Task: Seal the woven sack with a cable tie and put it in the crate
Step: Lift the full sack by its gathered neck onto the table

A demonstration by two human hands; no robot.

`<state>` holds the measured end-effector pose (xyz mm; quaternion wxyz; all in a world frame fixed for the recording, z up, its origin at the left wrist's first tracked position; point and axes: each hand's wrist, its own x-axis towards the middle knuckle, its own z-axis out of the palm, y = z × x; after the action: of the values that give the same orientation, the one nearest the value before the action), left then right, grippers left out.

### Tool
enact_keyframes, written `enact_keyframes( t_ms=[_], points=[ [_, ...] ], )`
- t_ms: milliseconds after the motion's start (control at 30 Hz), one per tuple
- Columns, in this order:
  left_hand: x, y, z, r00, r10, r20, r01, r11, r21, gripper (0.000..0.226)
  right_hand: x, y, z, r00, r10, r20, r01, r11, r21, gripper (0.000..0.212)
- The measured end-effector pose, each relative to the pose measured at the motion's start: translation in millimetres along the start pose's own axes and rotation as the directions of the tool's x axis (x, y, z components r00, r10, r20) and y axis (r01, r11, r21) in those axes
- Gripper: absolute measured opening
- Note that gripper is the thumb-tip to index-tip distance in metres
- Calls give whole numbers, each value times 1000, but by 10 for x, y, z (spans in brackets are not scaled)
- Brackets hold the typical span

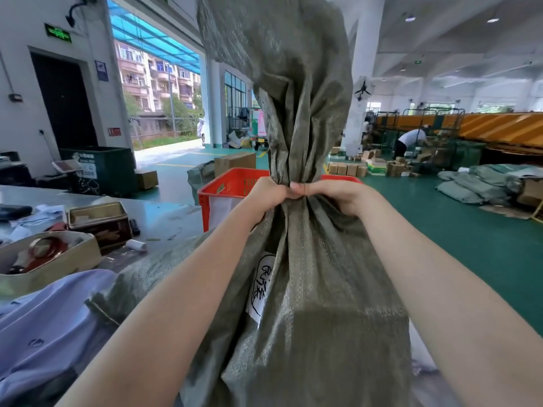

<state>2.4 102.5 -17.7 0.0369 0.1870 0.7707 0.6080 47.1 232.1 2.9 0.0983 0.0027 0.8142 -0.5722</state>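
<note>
A grey-green woven sack (317,289) stands upright in front of me, its neck gathered into a tight bunch and its loose top flaring upward past the frame. My left hand (269,193) and my right hand (332,196) both clench the gathered neck, thumbs meeting at the middle. A white label (261,284) with black handwriting shows on the sack's front. No cable tie shows; the fingers cover the neck. Behind the sack stands a red plastic crate (232,186), partly hidden by it.
A grey table (164,212) at left carries open cardboard boxes (100,221), a beige tray (53,259) with red rings, and papers. Pale blue cloth (50,318) lies at lower left. Green floor at right holds filled sacks (476,186), cartons and a bent-over person (410,141).
</note>
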Motion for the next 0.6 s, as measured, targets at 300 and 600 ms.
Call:
enact_keyframes(
  t_ms=[300,600],
  points=[
    [-64,-13,65,990,-88,110,99,990,-102,36,138,358,438,896,-356,-266,389,918,82,37],
    [-113,-99,27,997,-80,-15,79,994,-70,76,485,403,600,781,-160,-604,323,931,171,40]
  ],
)
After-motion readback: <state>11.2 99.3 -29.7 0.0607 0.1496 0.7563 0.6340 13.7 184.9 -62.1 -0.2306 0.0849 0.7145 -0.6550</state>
